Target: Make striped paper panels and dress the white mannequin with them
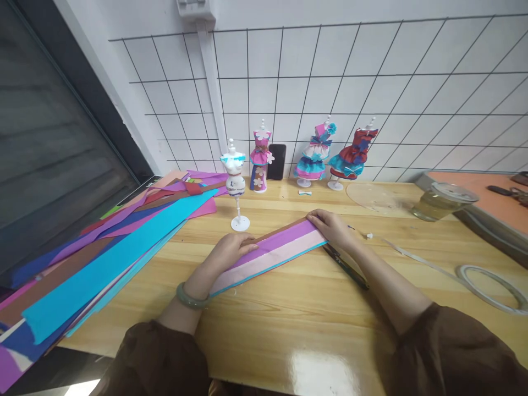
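Between my hands lies a layered strip of coloured crepe paper (284,250), with brown, purple, pale pink and blue bands showing, slanted up to the right. My left hand (231,253) grips its left part, thumb on top and fingers along the far edge. Its right end is pinched in my right hand (330,226), whose fingertips are partly hidden. Dark-handled scissors (346,268) lie on the table just below my right wrist. Beyond the strip stands a small white dress-form mannequin (235,181) with blue at its neckline and a band round its waist.
Long crepe paper strips (119,236) are heaped at the left. Several dressed mannequins, one in red and blue (357,154), stand by the gridded wall near a phone (276,161). A lidded cup (443,202) and a roll of narrow tape (490,289) are at the right.
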`<state>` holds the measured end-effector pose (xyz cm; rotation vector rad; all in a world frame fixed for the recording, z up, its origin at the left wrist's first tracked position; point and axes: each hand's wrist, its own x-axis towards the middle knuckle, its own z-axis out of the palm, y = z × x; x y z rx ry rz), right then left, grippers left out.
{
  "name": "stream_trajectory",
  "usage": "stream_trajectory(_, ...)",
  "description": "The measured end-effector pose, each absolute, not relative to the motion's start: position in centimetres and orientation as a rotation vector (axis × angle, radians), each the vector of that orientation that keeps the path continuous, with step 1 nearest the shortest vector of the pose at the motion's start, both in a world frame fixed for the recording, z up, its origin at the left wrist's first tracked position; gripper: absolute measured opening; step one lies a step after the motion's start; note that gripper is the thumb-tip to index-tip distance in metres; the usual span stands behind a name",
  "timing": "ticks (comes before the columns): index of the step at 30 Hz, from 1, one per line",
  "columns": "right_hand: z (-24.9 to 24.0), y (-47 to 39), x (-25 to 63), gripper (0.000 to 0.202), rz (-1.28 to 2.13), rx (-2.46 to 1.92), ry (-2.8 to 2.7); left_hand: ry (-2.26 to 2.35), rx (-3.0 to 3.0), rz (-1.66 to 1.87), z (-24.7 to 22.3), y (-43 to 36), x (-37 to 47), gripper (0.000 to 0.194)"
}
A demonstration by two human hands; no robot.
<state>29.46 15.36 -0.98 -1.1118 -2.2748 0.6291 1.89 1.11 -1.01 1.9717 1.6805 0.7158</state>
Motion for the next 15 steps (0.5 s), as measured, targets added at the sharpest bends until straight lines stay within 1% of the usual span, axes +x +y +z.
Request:
stream_trajectory(3, -1.3, 15.6, 29.7, 0.027, 0.486, -1.162, -2.316, 1.816, 2.100, 0.635, -1.2, 1.1, 1.8, 0.044)
stream_trajectory(5, -1.3, 15.5, 29.4, 0.028, 0.316, -1.206, -2.325, 1.893, 2.206, 0.620, -1.1, 1.0, 2.0, 0.048)
stream_trajectory(7, -1.1, 14.9, 28.7, 0.032, 0.129, -1.175, -2.333, 1.909, 2.338, 0.633, -0.9, 1.0, 2.4, 0.047)
stream_trajectory(9, -1.0, 13.7, 27.5, 0.038, 0.013, -1.074, -2.364, 1.834, 2.461, 0.646, -0.7, 0.9, 3.1, 0.043)
stream_trajectory(12, -1.5, 10.8, 25.5, 0.044, 0.033, -0.935, -2.465, 1.699, 2.554, 0.589, -0.9, 0.8, 4.5, 0.046)
stream_trajectory(15, -2.6, 8.0, 24.2, 0.053, 0.175, -0.845, -2.663, 1.659, 2.560, 0.391, -1.7, 0.5, 5.5, 0.060)
